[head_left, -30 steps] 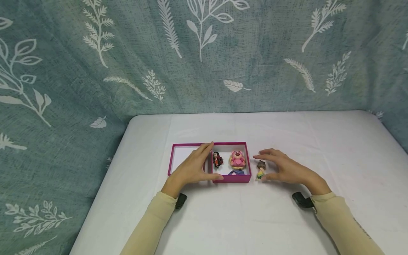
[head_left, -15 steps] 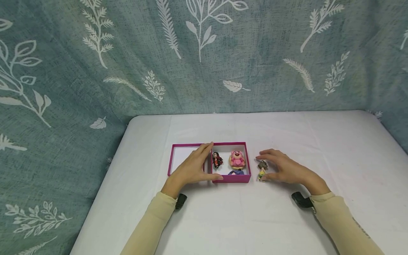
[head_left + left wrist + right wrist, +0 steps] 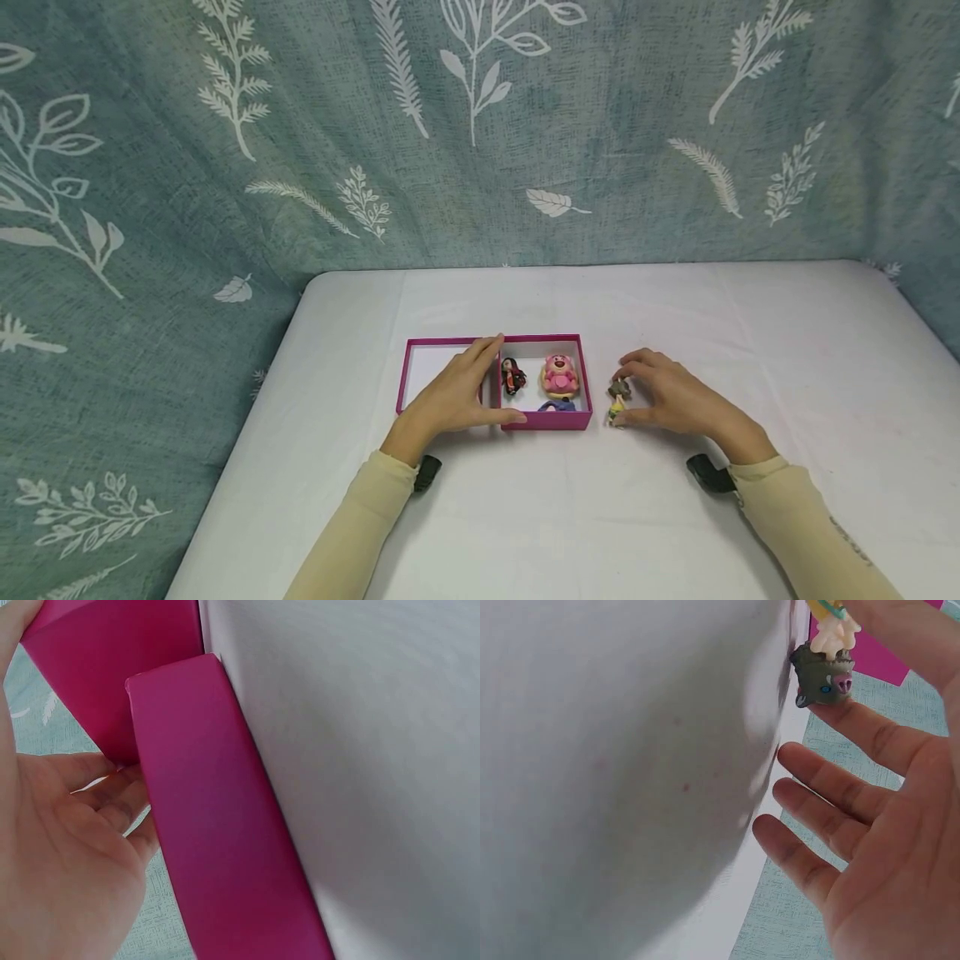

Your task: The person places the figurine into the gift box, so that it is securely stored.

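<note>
Nearest are two pale sleeves [image 3: 352, 517], each with a dark band [image 3: 711, 473] at the wrist. The left hand [image 3: 450, 392] spans the box [image 3: 546, 422] at its left end, thumb against the near wall and fingers bent round the far side; the grip probably keeps the box from sliding. The palm arches over the edge of the lid [image 3: 429, 360], or what looks like one, which sits just left of the box, its white inside facing up.

The right hand [image 3: 663, 392] pinches the figure [image 3: 618, 403] end to end, index finger at its dark boar-like head and thumb at the lower end, while the other three fingers spread free. The figure is just right of the box, outside it; whether it rests on the cloth or is slightly raised, I cannot tell. Gripping it lengthwise likely suits something so small.

In the box, a doll [image 3: 513, 377] lies by the left wall and a bear [image 3: 559, 377] near the right; a blue toy [image 3: 557, 405] is half hidden behind the near wall.

A white, faintly creased cloth [image 3: 562, 517] covers the round-cornered table. Beyond hangs a blue-green curtain [image 3: 622, 92] printed with white leaves, which also closes in the left side.
</note>
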Demonstrator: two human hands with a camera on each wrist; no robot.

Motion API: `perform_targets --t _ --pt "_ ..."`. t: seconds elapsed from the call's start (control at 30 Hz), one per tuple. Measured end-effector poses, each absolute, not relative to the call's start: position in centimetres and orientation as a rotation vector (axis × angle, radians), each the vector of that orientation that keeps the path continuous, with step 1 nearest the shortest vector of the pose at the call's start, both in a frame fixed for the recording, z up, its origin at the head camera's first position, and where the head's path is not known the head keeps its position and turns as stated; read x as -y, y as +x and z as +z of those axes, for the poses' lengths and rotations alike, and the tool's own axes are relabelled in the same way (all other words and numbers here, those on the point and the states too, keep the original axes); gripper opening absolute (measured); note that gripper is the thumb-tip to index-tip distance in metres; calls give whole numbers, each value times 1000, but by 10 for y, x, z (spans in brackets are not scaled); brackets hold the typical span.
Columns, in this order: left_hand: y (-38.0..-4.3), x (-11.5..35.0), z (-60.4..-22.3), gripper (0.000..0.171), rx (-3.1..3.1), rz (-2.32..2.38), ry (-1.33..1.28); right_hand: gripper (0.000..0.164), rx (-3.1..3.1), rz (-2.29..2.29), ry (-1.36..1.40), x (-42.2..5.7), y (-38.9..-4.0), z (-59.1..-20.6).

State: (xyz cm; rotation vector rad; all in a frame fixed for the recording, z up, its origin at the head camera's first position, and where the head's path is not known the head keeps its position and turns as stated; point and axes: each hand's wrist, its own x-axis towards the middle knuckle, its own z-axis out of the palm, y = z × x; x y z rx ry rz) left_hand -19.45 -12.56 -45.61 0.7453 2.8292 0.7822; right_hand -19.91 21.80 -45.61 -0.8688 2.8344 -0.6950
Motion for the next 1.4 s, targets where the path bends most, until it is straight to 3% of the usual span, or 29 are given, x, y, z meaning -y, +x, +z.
perform_targets --t 0.43,1.4 --pt "-196 125 -456 116 -2838 781 761 64 -2877 -671 -819 -214 -197 -459" --pt "-195 125 -455 116 -2836 783 771 67 -2856 -660 -839 -216 -195 -446"
